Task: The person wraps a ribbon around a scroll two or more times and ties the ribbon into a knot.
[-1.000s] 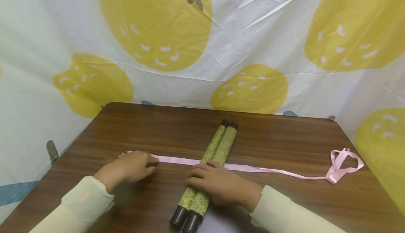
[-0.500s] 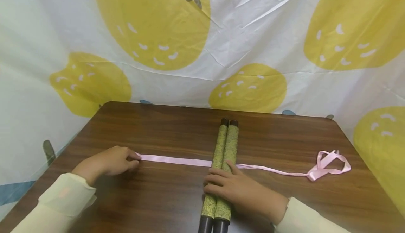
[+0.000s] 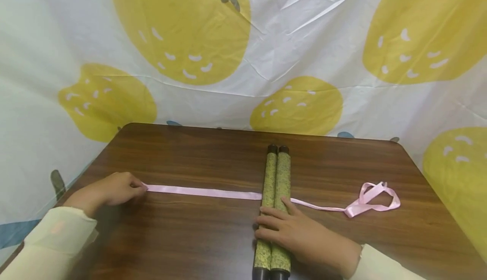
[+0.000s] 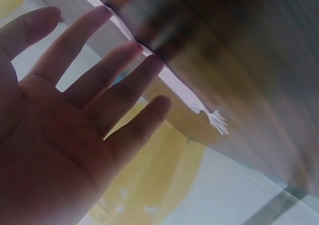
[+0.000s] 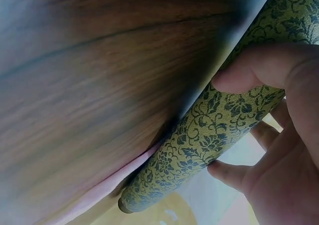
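A double-rolled scroll (image 3: 282, 174) in green-yellow patterned cloth, with dark end knobs, lies lengthwise on the table. My right hand (image 3: 300, 233) grips it across both rolls; the right wrist view shows the thumb and fingers on opposite sides of the patterned roll (image 5: 199, 140). A pink ribbon (image 3: 205, 192) passes under the scroll and runs straight out to the left. At its left end, the fingers of my left hand (image 3: 110, 189) touch it. In the left wrist view these fingers are nearly straight, tips at the ribbon (image 4: 179, 89), its frayed end hanging past them.
To the scroll's right the ribbon narrows and ends in a loose looped tangle (image 3: 373, 201). The brown wooden table (image 3: 198, 237) has rounded far corners. Behind it hangs a white cloth (image 3: 296, 30) printed with yellow fruit.
My left hand has moved left with the ribbon's end, lengthening the left stretch. The ribbon tangle has slid left. The scroll has turned from slanted to nearly straight and shifted right under my right hand.
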Demonstrator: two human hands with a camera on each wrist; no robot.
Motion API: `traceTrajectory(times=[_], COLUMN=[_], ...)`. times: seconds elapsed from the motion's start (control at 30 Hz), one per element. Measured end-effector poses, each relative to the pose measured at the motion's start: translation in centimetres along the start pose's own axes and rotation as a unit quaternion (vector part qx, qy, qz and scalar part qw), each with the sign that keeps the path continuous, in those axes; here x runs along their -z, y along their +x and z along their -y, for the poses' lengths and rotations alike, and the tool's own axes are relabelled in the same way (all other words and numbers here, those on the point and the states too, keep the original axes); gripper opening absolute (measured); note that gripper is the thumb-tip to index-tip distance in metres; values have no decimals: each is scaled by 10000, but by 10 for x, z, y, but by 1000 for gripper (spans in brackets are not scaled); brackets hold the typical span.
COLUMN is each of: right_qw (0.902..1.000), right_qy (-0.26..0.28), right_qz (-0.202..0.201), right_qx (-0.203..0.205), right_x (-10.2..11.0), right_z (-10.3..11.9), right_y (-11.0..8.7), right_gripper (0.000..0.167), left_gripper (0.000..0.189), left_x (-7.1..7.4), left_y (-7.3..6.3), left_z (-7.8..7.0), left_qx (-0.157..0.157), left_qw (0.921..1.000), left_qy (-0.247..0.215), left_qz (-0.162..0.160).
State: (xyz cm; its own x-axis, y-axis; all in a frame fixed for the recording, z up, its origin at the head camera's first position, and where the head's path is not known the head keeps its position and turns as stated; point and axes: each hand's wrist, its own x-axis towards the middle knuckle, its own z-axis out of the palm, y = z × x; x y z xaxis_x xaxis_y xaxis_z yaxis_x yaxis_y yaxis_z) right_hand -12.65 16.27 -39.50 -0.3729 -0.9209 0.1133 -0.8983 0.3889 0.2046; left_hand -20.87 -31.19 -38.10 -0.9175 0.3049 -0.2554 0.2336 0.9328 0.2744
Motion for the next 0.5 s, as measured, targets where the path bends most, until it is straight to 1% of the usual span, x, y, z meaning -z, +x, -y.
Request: traceTrajectory(times=[0.2, 0.33, 0.5], right_qw=[10000, 10000, 10000], right_qy=[37, -45, -52], right_qz=[51, 75, -2], right_qx=[8, 11, 19], right_x=[0, 0, 1], right_z=[0, 0, 0], right_y=[-7, -7, -8], right_gripper=[70, 70, 72], left_gripper=[30, 29, 29], left_x=[5, 6, 7], left_y=[-1, -1, -4], left_z=[21, 35, 51], left_qx=[174, 288, 297], left_qw=[9998, 9993, 9985], left_qy=[79, 167, 327], left_qz=[-21, -146, -335])
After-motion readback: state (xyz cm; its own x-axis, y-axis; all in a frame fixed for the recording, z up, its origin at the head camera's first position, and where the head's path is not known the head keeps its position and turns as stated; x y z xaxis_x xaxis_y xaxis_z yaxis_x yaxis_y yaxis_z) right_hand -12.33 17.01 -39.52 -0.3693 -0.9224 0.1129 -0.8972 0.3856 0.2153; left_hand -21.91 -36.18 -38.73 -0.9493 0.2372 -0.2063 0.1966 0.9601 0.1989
